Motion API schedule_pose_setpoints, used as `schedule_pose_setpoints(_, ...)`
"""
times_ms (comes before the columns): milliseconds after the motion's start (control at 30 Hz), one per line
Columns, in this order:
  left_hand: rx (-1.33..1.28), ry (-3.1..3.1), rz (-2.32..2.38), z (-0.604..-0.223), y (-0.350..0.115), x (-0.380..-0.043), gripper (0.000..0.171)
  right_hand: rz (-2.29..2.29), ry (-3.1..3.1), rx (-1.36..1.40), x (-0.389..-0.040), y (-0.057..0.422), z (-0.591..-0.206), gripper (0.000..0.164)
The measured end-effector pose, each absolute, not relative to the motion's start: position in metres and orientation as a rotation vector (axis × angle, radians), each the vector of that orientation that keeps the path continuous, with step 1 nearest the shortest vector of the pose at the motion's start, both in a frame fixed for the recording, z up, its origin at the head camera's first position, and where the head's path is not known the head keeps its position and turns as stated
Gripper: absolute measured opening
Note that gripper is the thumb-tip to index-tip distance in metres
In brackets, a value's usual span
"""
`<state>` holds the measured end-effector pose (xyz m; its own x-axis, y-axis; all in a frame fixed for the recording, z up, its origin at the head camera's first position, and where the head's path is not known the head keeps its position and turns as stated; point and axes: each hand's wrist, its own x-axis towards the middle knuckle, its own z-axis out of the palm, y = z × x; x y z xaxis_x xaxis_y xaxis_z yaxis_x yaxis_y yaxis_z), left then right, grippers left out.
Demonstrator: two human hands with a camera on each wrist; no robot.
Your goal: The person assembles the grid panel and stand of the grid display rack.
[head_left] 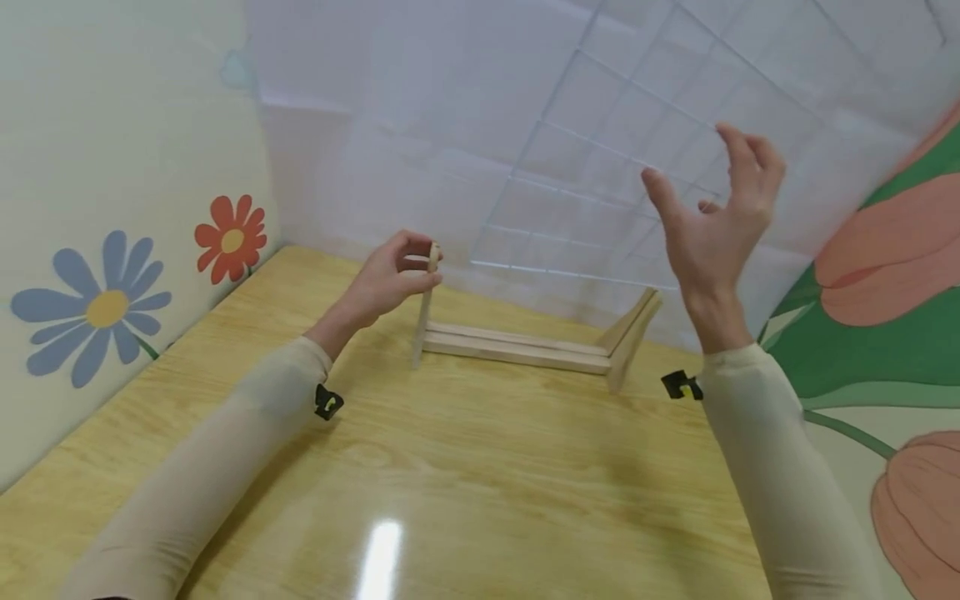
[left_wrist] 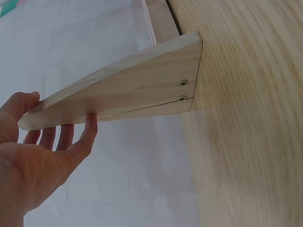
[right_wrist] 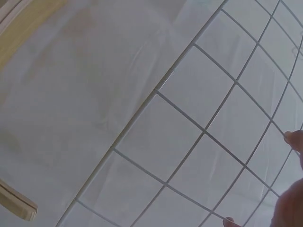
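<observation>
My left hand (head_left: pixel 378 279) grips the upper end of a side board (left_wrist: pixel 132 82) of a wooden stand (head_left: pixel 517 350), thumb on one edge and fingers on the other. Two screw heads (left_wrist: pixel 182 82) show near that board's foot on the table. A crosspiece joins it to a slanted board at the right end. My right hand (head_left: pixel 720 217) is raised to the right, thumb and fingers spread apart, in front of a white wire grid (head_left: pixel 588 137). In the right wrist view its fingertips (right_wrist: pixel 294 140) overlap the wires; whether they touch them I cannot tell.
The wood-grain table (head_left: pixel 450 467) reaches back to a wrinkled white sheet (head_left: pixel 390 150) covering the wall. Painted flowers (head_left: pixel 107 308) decorate the left wall, and large pink ones (head_left: pixel 892 250) stand out at right. The grid is above and behind the stand.
</observation>
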<state>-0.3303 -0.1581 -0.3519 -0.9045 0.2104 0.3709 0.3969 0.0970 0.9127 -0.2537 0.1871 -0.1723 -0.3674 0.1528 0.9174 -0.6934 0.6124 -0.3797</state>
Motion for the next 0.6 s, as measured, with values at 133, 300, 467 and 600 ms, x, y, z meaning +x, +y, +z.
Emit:
schedule_pose_setpoints(133, -0.637, -2.172, -1.955, -0.353, -0.153, -0.331, 0.049, 1.0, -1.737, 0.431, -0.264, 0.185, -0.173, 0.063)
schedule_pose_setpoints(300, -0.664, -2.136, -1.99, -0.354, -0.145, -0.332, 0.047, 0.982, -1.75, 0.401, -0.282, 0.193, -0.178, 0.065)
schedule_pose_setpoints(467, -0.669, -2.143, -2.022, -0.358, -0.136, -0.33, 0.047, 0.953, -1.752, 0.371, -0.298, 0.203, -0.188, 0.068)
schedule_pose_setpoints(600, -0.661, -2.154, -2.02, -0.359, -0.134, -0.327, 0.048, 0.962, -1.752, 0.358, -0.301, 0.206, -0.195, 0.068)
